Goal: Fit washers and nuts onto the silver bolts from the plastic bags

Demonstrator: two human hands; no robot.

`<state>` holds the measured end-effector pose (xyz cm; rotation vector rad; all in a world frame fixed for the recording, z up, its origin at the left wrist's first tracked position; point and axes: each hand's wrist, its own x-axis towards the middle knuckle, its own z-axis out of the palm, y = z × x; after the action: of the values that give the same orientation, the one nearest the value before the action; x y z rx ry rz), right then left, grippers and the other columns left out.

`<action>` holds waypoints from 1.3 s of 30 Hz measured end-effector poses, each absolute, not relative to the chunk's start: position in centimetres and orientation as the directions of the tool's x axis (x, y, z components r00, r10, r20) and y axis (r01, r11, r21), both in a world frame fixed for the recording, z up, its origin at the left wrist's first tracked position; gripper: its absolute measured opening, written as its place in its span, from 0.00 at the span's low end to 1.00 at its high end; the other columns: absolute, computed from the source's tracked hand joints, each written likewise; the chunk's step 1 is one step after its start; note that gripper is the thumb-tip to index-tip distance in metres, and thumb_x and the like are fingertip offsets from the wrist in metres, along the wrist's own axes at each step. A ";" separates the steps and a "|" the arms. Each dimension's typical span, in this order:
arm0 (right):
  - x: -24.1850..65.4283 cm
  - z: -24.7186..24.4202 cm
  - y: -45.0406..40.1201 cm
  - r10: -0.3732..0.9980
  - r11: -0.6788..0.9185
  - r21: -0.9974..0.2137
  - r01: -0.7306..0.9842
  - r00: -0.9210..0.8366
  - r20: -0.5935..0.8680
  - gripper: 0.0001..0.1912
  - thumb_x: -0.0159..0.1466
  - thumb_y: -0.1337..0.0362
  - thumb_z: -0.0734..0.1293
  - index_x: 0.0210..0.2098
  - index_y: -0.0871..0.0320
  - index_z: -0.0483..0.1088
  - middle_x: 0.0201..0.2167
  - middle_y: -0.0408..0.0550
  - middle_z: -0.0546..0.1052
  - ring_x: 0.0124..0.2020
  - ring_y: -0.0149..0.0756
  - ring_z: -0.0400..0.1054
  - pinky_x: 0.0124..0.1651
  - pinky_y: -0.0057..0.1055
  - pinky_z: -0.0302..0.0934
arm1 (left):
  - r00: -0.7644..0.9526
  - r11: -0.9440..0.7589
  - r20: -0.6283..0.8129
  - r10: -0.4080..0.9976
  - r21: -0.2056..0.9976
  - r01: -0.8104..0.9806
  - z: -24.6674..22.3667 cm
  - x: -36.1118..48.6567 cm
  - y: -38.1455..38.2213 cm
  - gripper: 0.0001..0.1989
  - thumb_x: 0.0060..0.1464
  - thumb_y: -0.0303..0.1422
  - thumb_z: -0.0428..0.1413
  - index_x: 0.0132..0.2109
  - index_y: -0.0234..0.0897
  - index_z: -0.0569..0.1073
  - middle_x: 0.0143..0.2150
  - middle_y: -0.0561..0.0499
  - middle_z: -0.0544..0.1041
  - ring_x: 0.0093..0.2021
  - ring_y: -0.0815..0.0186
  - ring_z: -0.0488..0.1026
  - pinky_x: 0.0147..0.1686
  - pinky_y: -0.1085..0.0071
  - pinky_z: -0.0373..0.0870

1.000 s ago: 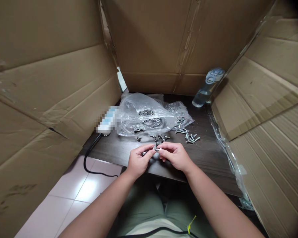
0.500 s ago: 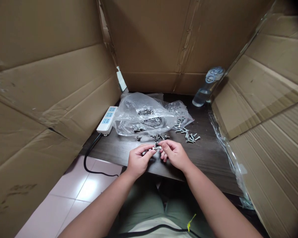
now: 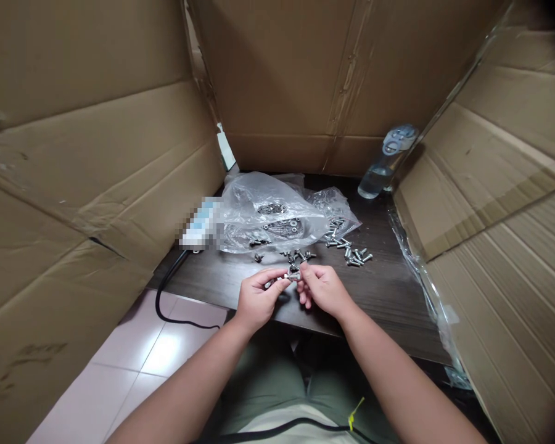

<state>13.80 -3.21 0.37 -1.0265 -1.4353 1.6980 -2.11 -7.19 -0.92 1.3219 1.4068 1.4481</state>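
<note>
Between thumb and forefinger, my left hand point(image 3: 258, 298) pinches a silver bolt point(image 3: 293, 277) that points to the right. At the bolt's right end, my right hand point(image 3: 324, 288) has its thumb and forefinger pressed together, its other fingers curled below; any small part in that pinch is too small to make out. Just beyond the fingers lie several bolts with dark fittings point(image 3: 300, 254). To the right is a loose pile of bare bolts point(image 3: 357, 256). Behind my hands, a clear plastic bag point(image 3: 240, 197) lies with its mouth towards me, washers and nuts inside.
A smaller plastic bag point(image 3: 333, 200) holds more bolts. A water bottle point(image 3: 380, 172) stands at the back right. On the left are a blurred power strip point(image 3: 200, 225) and its black cable point(image 3: 160, 296). Cardboard walls point(image 3: 277, 80) enclose the dark table point(image 3: 388, 302) on three sides.
My right thumb and forefinger have closed together at the bolt's end, and the forefinger has drawn back from over it. My left hand keeps its hold on the bolt.
</note>
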 end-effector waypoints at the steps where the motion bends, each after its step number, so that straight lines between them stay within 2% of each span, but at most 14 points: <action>1: 13.9 0.3 -3.2 0.874 -0.188 -0.980 -0.057 -0.465 -0.141 0.25 0.59 0.43 0.62 0.28 0.62 0.68 0.17 0.42 0.69 0.14 0.28 0.65 0.14 0.23 0.58 | -0.229 -0.153 0.188 0.955 0.975 0.159 -0.9 -2.1 -7.2 0.09 0.46 0.34 0.62 0.37 0.37 0.80 0.34 0.46 0.81 0.35 0.61 0.77 0.33 0.69 0.74; 3: 14.1 0.5 -3.2 0.868 -0.209 -0.965 -0.159 -0.485 -0.108 0.22 0.57 0.47 0.67 0.38 0.60 0.68 0.24 0.42 0.71 0.18 0.30 0.69 0.19 0.26 0.64 | -0.243 -0.158 0.193 0.951 0.975 0.159 -0.7 -2.0 -7.2 0.09 0.47 0.35 0.61 0.37 0.37 0.80 0.33 0.46 0.81 0.35 0.61 0.77 0.33 0.69 0.74; 5: 14.3 0.7 -3.3 0.859 -0.197 -0.958 -0.207 -0.508 -0.067 0.21 0.53 0.53 0.72 0.41 0.59 0.69 0.28 0.43 0.73 0.22 0.31 0.70 0.24 0.29 0.68 | -0.248 -0.169 0.204 0.947 0.973 0.156 -0.6 -2.0 -7.2 0.10 0.47 0.35 0.61 0.37 0.37 0.80 0.31 0.47 0.81 0.34 0.61 0.77 0.32 0.69 0.75; 8: 14.4 1.0 -3.4 0.856 -0.178 -0.962 -0.205 -0.514 -0.049 0.18 0.52 0.57 0.73 0.38 0.60 0.71 0.25 0.44 0.75 0.22 0.31 0.70 0.26 0.29 0.67 | -0.249 -0.182 0.219 0.943 0.970 0.160 -0.5 -2.0 -7.3 0.11 0.47 0.36 0.61 0.37 0.37 0.80 0.29 0.47 0.80 0.32 0.61 0.77 0.30 0.69 0.75; 11: 14.1 0.9 -3.4 0.861 -0.174 -0.972 -0.157 -0.503 -0.073 0.17 0.54 0.53 0.72 0.33 0.61 0.72 0.18 0.42 0.73 0.17 0.29 0.67 0.22 0.26 0.64 | -0.250 -0.179 0.223 0.942 0.966 0.186 -0.5 -1.9 -7.3 0.10 0.46 0.35 0.62 0.37 0.37 0.80 0.29 0.48 0.80 0.32 0.62 0.77 0.30 0.69 0.75; 16: 13.6 0.3 -3.3 0.871 -0.198 -0.980 -0.016 -0.462 -0.169 0.27 0.60 0.42 0.61 0.23 0.62 0.67 0.13 0.41 0.68 0.10 0.26 0.61 0.12 0.21 0.54 | -0.248 -0.177 0.236 0.940 0.955 0.238 -0.5 -1.6 -7.6 0.07 0.48 0.33 0.61 0.36 0.37 0.80 0.34 0.47 0.81 0.34 0.62 0.77 0.33 0.70 0.75; 18: 13.7 0.3 -3.3 0.875 -0.207 -0.977 -0.053 -0.457 -0.161 0.27 0.59 0.42 0.61 0.27 0.62 0.68 0.17 0.42 0.69 0.13 0.27 0.64 0.13 0.22 0.57 | -0.276 -0.162 0.227 0.934 0.958 0.238 -0.5 -1.6 -7.5 0.08 0.48 0.34 0.61 0.36 0.37 0.80 0.34 0.47 0.81 0.35 0.62 0.77 0.34 0.70 0.75; 21: 14.1 0.7 -3.3 0.874 -0.161 -0.975 -0.150 -0.480 -0.070 0.21 0.56 0.49 0.69 0.39 0.60 0.69 0.27 0.44 0.73 0.20 0.29 0.69 0.21 0.26 0.64 | -0.309 -0.142 0.204 0.929 0.967 0.213 -0.6 -1.7 -7.5 0.09 0.47 0.35 0.62 0.37 0.37 0.80 0.32 0.48 0.80 0.35 0.61 0.77 0.33 0.69 0.75; 23: 14.3 0.9 -3.4 0.869 -0.138 -0.973 -0.186 -0.494 -0.028 0.22 0.53 0.54 0.72 0.42 0.58 0.69 0.31 0.45 0.74 0.23 0.30 0.70 0.26 0.28 0.67 | -0.295 -0.145 0.199 0.935 0.970 0.197 -0.6 -1.8 -7.4 0.09 0.47 0.35 0.61 0.37 0.36 0.80 0.30 0.48 0.80 0.35 0.61 0.77 0.33 0.69 0.75; 28: 14.0 0.7 -3.4 0.868 -0.155 -0.983 -0.095 -0.489 -0.090 0.19 0.56 0.50 0.69 0.30 0.62 0.71 0.18 0.42 0.72 0.16 0.28 0.66 0.19 0.24 0.62 | -0.237 -0.160 0.213 0.948 0.962 0.222 -0.5 -1.8 -7.5 0.08 0.47 0.35 0.61 0.35 0.37 0.80 0.28 0.49 0.80 0.32 0.62 0.77 0.30 0.70 0.74; 32: 13.5 0.2 -3.2 0.855 -0.265 -0.964 -0.024 -0.467 -0.224 0.29 0.59 0.40 0.59 0.22 0.62 0.67 0.13 0.42 0.68 0.10 0.27 0.62 0.11 0.22 0.54 | -0.249 -0.147 0.204 0.947 0.963 0.227 -0.5 -1.6 -7.4 0.08 0.47 0.35 0.61 0.35 0.37 0.80 0.27 0.49 0.80 0.31 0.62 0.77 0.30 0.70 0.74; 35: 13.7 0.4 -3.1 0.855 -0.347 -0.928 -0.136 -0.452 -0.254 0.27 0.59 0.40 0.61 0.30 0.62 0.68 0.18 0.42 0.70 0.14 0.30 0.66 0.12 0.24 0.59 | -0.291 -0.121 0.178 0.940 0.971 0.204 -0.6 -1.6 -7.3 0.10 0.47 0.36 0.61 0.36 0.36 0.80 0.27 0.49 0.80 0.30 0.63 0.77 0.29 0.70 0.74; 37: 14.0 0.7 -3.2 0.860 -0.328 -0.919 -0.219 -0.472 -0.195 0.22 0.56 0.47 0.68 0.38 0.60 0.68 0.23 0.42 0.72 0.18 0.30 0.69 0.18 0.26 0.64 | -0.311 -0.117 0.173 0.935 0.975 0.189 -0.6 -1.6 -7.3 0.10 0.47 0.36 0.61 0.36 0.35 0.80 0.28 0.49 0.80 0.31 0.63 0.77 0.30 0.70 0.74; 39: 14.1 1.0 -3.3 0.862 -0.286 -0.919 -0.271 -0.492 -0.123 0.23 0.52 0.56 0.73 0.43 0.58 0.68 0.28 0.42 0.73 0.22 0.30 0.70 0.24 0.28 0.68 | -0.313 -0.120 0.174 0.934 0.976 0.182 -0.6 -1.6 -7.3 0.10 0.47 0.36 0.61 0.37 0.35 0.80 0.30 0.48 0.80 0.32 0.62 0.77 0.32 0.70 0.74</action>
<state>14.14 -3.29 1.00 -0.8251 -1.1612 1.8672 -1.63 -7.26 -0.59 1.2679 1.5055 1.4921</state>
